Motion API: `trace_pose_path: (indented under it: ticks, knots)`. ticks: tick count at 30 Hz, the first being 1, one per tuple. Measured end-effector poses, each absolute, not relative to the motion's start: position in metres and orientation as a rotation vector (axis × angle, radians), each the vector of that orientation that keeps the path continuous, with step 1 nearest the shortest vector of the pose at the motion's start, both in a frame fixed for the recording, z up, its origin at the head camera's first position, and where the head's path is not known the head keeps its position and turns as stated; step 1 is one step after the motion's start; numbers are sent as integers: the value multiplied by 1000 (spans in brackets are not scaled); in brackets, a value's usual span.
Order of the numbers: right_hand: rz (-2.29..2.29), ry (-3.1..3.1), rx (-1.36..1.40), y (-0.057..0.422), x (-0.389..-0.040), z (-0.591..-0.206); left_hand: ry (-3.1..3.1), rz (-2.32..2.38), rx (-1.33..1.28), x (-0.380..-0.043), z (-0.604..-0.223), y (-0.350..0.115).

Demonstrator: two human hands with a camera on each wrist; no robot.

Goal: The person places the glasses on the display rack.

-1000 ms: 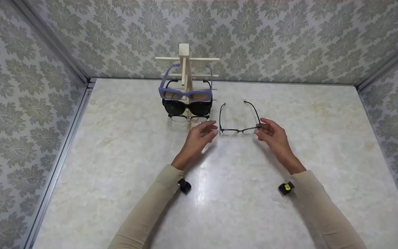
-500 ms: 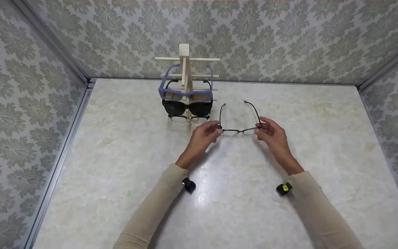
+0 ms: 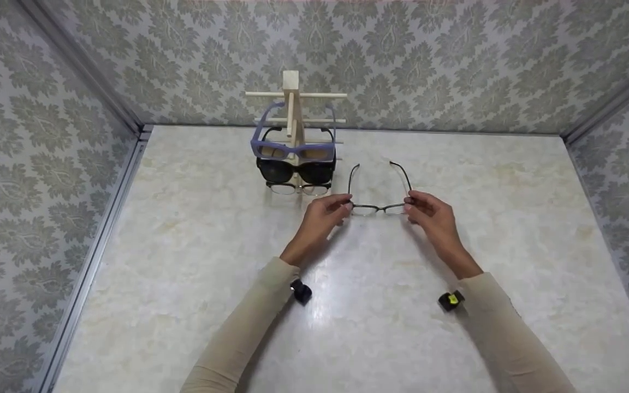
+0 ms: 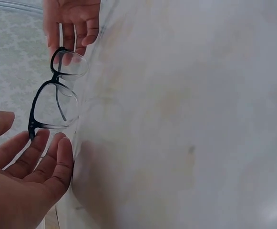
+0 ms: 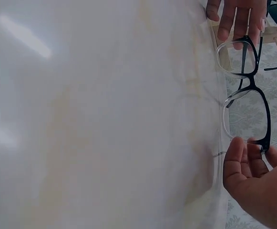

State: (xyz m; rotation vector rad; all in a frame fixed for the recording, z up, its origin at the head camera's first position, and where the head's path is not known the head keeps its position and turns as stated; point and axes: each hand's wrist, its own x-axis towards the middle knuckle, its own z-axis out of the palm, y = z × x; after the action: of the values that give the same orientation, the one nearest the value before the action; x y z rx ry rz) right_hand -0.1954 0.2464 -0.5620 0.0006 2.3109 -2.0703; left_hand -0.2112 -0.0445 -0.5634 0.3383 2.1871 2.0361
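Note:
A pair of eyeglasses [image 3: 367, 207], with a black upper rim and clear lower rims, has its temples unfolded and pointing away from the person. At its left hinge my left hand [image 3: 319, 219] holds the frame by the fingertips. The opposite hinge is held by my right hand [image 3: 432, 215]. In the left wrist view the eyeglasses [image 4: 39, 93] span between both hands, and the lower rims look transparent. Fingers of my right hand [image 5: 260, 176] curl at the frame's corner in the right wrist view. Fingertips partly hide both hinges.
Left of the hands stands a wooden display rack [image 3: 291, 80] with crossbars. It bears purple glasses [image 3: 294, 150], black sunglasses [image 3: 277, 170] and clear-lensed glasses [image 3: 283, 189]. A marbled table [image 3: 194, 305] lies below, with patterned walls [image 3: 402, 65] around it.
My left hand has moved right from beside the eyeglasses and taken hold of their left hinge. The eyeglasses have shifted slightly and sit straighter. My right hand keeps its hold.

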Motion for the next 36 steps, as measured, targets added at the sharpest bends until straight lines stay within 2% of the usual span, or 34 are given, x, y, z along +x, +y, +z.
trace_pose_path:
  ticks: [36]
  knots:
    - [-2008,2512,-253,253,-165,-505,2337,1980,438,-190,-504,-47]
